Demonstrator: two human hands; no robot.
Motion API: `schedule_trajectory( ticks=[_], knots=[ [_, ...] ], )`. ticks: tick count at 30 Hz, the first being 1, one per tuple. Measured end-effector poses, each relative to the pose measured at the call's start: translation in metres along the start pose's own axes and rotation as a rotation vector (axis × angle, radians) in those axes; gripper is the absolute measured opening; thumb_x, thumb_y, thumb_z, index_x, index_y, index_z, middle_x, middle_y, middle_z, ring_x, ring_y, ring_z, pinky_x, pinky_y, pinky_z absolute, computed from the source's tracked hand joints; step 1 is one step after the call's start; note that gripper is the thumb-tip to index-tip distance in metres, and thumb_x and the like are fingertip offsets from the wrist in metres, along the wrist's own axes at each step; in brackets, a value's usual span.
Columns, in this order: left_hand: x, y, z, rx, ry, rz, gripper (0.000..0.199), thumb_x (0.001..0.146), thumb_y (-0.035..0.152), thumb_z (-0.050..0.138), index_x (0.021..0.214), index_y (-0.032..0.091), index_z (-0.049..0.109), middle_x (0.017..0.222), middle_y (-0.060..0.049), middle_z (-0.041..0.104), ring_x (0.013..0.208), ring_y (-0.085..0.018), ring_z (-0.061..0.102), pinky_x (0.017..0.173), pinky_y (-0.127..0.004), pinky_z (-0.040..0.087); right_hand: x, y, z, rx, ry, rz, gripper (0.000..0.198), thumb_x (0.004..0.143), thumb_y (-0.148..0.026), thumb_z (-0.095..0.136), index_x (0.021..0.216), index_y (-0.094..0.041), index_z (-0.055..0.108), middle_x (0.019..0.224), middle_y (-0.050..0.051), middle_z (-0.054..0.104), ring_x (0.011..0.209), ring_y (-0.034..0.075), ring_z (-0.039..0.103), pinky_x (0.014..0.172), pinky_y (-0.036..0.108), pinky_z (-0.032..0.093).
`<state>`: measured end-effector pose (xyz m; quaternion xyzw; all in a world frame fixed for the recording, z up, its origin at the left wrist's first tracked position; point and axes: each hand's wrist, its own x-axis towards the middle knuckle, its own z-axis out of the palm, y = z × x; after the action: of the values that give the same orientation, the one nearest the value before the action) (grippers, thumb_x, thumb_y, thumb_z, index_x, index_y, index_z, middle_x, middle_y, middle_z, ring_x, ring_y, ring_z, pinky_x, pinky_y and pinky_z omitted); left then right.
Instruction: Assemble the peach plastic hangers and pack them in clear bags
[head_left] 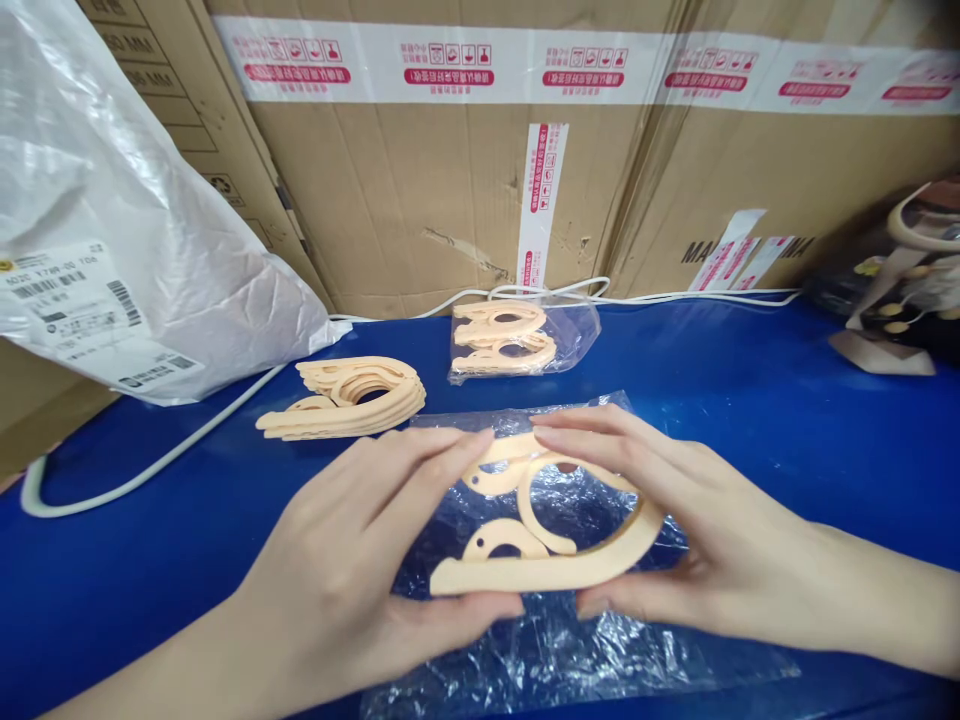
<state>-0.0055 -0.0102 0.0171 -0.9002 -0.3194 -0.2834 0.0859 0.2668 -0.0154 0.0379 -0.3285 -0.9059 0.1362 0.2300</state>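
Note:
A cream folding clothes hanger [540, 572], folded into a loop, is held between both hands; whether more than one is stacked there I cannot tell. My left hand [337, 560] grips its left part, fingers over the upper edge and thumb along the lower edge. Around the curved right end closes my right hand [690, 510], also with fingers above and thumb below. Beneath the hanger, a clear plastic bag [600, 650] lies flat and crinkled. Beyond my left hand rests a stack of similar cream hangers [386, 405].
Farther back, more hangers sit in a clear bag [502, 340] on the blue table [750, 400]. A white cable [150, 470] runs along the surface. Cardboard boxes [420, 200] stand behind, with a white parcel bag [135, 220] at left and a beige stand [885, 300] at right.

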Motion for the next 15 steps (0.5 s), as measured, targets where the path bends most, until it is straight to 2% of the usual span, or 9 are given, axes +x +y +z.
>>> schedule_trajectory(
  ticks=[2,5,8,11,13,15],
  knots=[
    [-0.001,0.006,0.000,-0.015,0.006,0.025,0.067,0.085,0.055,0.064,0.135,0.015,0.047,0.123,-0.011,0.061,0.113,-0.023,0.058,0.096,-0.034,0.047,-0.001,-0.006,0.001,-0.100,0.002,-0.039,0.075,0.083,-0.053,0.068,0.144,-0.025,0.036,0.145,0.008,0.047,0.128,0.021,0.052,0.098,0.027,0.051],
    [-0.001,0.011,0.002,-0.027,0.007,-0.008,0.066,0.085,0.057,0.062,0.135,0.016,0.047,0.122,-0.010,0.061,0.113,-0.023,0.058,0.095,-0.034,0.047,0.000,-0.010,0.002,-0.186,0.017,-0.068,0.070,0.084,-0.051,0.066,0.142,-0.023,0.039,0.141,0.010,0.052,0.123,0.022,0.056,0.093,0.028,0.054],
    [0.001,0.008,0.005,-0.014,-0.060,-0.015,0.080,0.084,0.063,0.060,0.143,0.016,0.036,0.131,-0.012,0.057,0.120,-0.025,0.055,0.100,-0.036,0.045,0.002,-0.008,-0.004,-0.277,0.048,-0.092,0.061,0.084,-0.044,0.064,0.138,-0.022,0.045,0.134,0.011,0.057,0.116,0.026,0.060,0.087,0.034,0.055],
    [0.002,-0.002,0.009,-0.058,-0.177,-0.064,0.094,0.081,0.071,0.056,0.151,0.018,0.022,0.148,-0.014,0.042,0.133,-0.029,0.045,0.108,-0.043,0.042,0.000,0.002,-0.022,-0.440,0.101,-0.022,0.059,0.083,-0.044,0.062,0.136,-0.023,0.047,0.127,0.011,0.060,0.107,0.029,0.063,0.080,0.039,0.056],
    [0.001,-0.009,0.011,-0.114,-0.251,-0.115,0.097,0.080,0.073,0.055,0.152,0.021,0.018,0.154,-0.014,0.035,0.138,-0.031,0.040,0.110,-0.048,0.040,-0.003,0.012,-0.039,-0.548,0.119,0.051,0.064,0.081,-0.050,0.061,0.138,-0.025,0.046,0.122,0.009,0.062,0.103,0.030,0.064,0.075,0.040,0.056],
    [-0.001,-0.016,0.013,-0.160,-0.298,-0.144,0.095,0.081,0.074,0.053,0.153,0.023,0.017,0.155,-0.013,0.032,0.140,-0.031,0.038,0.111,-0.050,0.039,-0.006,0.023,-0.057,-0.566,0.086,0.135,0.062,0.080,-0.053,0.063,0.134,-0.028,0.050,0.119,0.006,0.064,0.099,0.027,0.066,0.075,0.037,0.057]
  ],
)
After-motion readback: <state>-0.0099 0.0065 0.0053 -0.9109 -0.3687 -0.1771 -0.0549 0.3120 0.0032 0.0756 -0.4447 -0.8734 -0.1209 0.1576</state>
